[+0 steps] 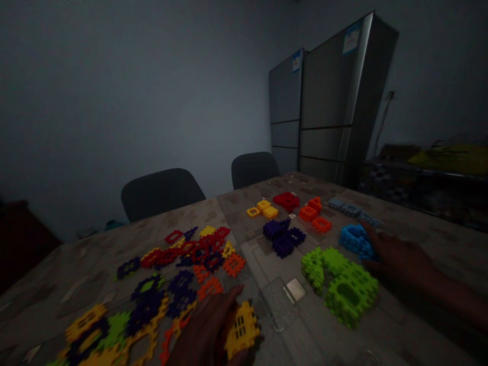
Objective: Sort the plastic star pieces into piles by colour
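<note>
L hand (213,330) clamped on yellow window pc (242,328), low over desk (274,300), near front edge of view. R hand (396,259) at blue pcs (356,240), fingers touching their R side; can't tell if gripped. Green pcs (353,290) just in front of blue, purple pcs (282,236) left of green. Mixed loose pcs (181,292) spread beyond & left of L hand.
</note>
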Action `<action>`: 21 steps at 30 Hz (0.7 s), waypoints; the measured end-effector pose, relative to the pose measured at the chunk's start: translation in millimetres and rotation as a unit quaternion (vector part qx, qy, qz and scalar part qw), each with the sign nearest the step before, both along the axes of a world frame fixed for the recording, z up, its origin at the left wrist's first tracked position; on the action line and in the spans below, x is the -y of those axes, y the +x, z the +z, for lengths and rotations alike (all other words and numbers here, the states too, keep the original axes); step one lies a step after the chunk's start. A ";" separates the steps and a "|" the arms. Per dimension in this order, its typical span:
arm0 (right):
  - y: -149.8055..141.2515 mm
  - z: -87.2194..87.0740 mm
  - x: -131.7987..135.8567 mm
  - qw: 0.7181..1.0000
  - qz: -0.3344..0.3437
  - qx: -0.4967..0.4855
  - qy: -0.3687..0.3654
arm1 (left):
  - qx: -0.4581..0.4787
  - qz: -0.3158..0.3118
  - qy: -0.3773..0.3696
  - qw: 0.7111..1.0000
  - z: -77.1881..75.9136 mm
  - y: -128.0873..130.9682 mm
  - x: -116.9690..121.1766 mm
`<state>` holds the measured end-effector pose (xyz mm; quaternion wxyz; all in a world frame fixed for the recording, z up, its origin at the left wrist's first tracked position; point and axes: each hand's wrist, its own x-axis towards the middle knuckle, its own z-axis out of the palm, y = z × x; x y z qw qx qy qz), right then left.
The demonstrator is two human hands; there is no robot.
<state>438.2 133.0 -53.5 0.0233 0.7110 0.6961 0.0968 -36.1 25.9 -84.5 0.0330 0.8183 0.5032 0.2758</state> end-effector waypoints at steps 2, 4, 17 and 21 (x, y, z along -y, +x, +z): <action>0.8 -2.0 -1.0 1.000 -0.002 0.000 -0.004 | 0.004 0.004 0.027 1.000 -3.8 1.2 -1.0; 1.1 -1.7 -0.8 1.000 -0.010 0.001 -0.004 | 0.002 0.001 0.051 0.999 -3.7 2.1 -1.2; -41.8 57.1 12.8 0.944 0.188 -0.240 0.126 | -0.011 -0.010 0.047 0.999 10.6 12.9 4.5; -64.7 99.1 28.7 0.919 0.219 -0.285 0.161 | -0.027 0.015 0.074 0.997 3.6 12.9 10.7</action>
